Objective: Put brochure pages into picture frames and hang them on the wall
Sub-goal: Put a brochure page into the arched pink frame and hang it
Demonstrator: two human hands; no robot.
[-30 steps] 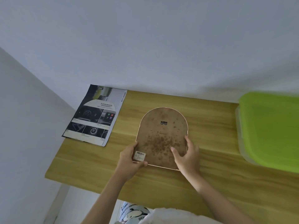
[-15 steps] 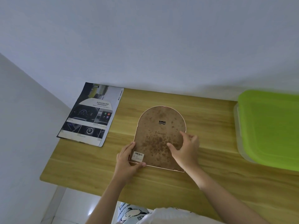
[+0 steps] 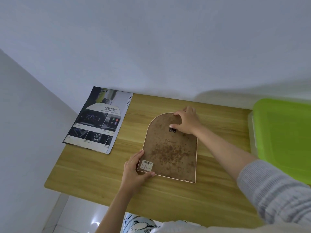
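Picture frame (image 3: pixel 170 148) face down, both hands gripping edges

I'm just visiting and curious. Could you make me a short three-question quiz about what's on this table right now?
1. True or false: the arched picture frame lies with its brown backing facing up.
2. Which hand grips the frame's lower corner beside the barcode sticker? A) left hand B) right hand
3. Fill in: the brochure lies at the table's far ______ corner, apart from the frame.

Key: 1 true. 2 A; the right hand is at the arched top, near the small black hanger. 3 left.
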